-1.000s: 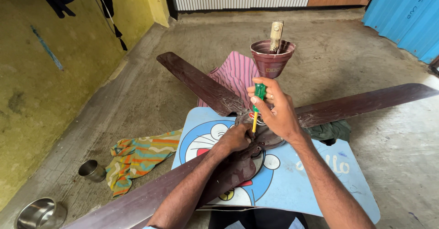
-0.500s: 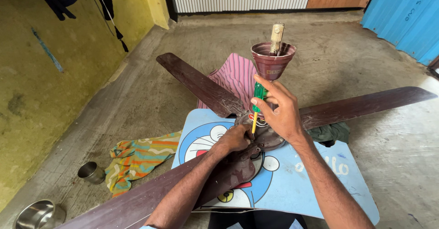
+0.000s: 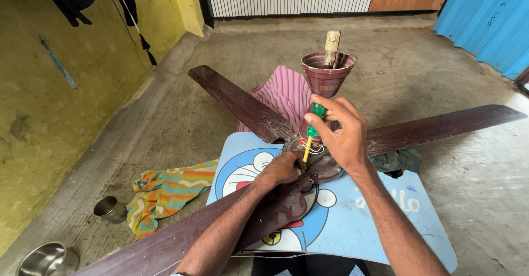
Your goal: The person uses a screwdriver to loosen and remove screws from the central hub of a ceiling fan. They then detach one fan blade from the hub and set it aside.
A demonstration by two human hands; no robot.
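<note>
I am working over a dark brown three-bladed ceiling fan [image 3: 330, 163] lying on a low blue cartoon-printed worktop [image 3: 386, 221] on the concrete floor [image 3: 165, 122]. My right hand [image 3: 343, 131] is closing its grip around the green handle of a yellow-shafted screwdriver [image 3: 312, 128], holding it tilted so the tip is pointing down at the fan's hub. My left hand [image 3: 285, 168] is pressing on the hub beside the tip, fingers curled, seemingly steadying it; whether it is pinching anything I cannot tell. The maroon canopy cup [image 3: 328, 73] is standing up on the downrod behind. A striped pink cloth [image 3: 284, 97], a multicoloured cloth [image 3: 165, 190] and two steel cups [image 3: 110, 209] are lying nearby.
</note>
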